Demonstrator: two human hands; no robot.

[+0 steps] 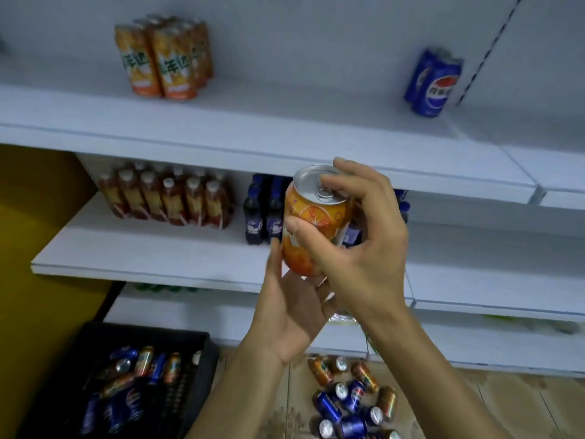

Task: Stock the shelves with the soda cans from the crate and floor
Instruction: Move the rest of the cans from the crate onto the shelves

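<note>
As both hands (332, 264) grip orange can (313, 223), shelf edge (253, 150) behind

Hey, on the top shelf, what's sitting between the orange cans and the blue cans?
Nothing: in the head view, the top shelf is bare between the orange cans on the left and the blue cans on the right.
</note>
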